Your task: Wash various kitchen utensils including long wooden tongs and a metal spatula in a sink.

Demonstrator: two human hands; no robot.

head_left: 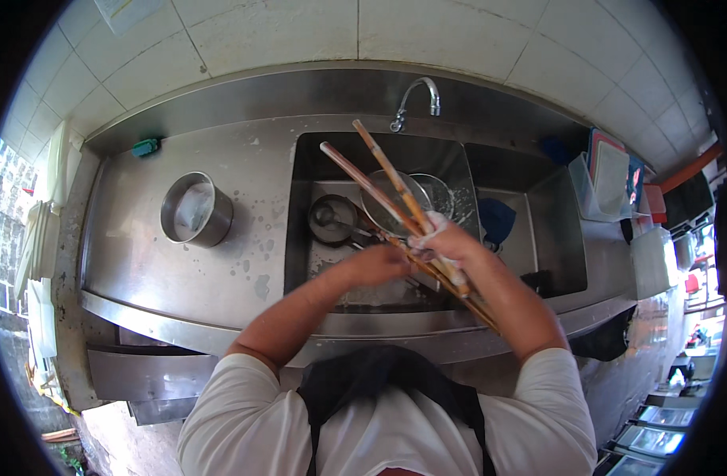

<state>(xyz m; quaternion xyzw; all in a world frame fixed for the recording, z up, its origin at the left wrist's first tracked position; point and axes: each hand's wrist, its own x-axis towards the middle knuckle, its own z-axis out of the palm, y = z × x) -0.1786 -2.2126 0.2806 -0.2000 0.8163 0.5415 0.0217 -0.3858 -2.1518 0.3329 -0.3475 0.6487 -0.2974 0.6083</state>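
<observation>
Over the left sink basin (300, 274) my right hand (443, 238), with white suds on it, is closed around long brown sticks (383, 163) that look like bamboo. They slant from the far left down toward my right forearm. My left hand (386, 264), slightly blurred, is closed at a lower stick in the same bundle, its fingertips partly hidden. Beneath the sticks a small round pan (322, 232) with a ladle-like tool lies in the basin. Round metal bowls or strainers (439, 194) sit beside it, with suds near them.
A curved faucet (421, 82) rises behind the basins. On the left counter stand a steel pot (219, 222) with something whitish inside and a green scrubber (145, 147). A dark blue cloth (497, 220) lies in the right basin. A clear bin (586, 190) holding flat boards stands far right.
</observation>
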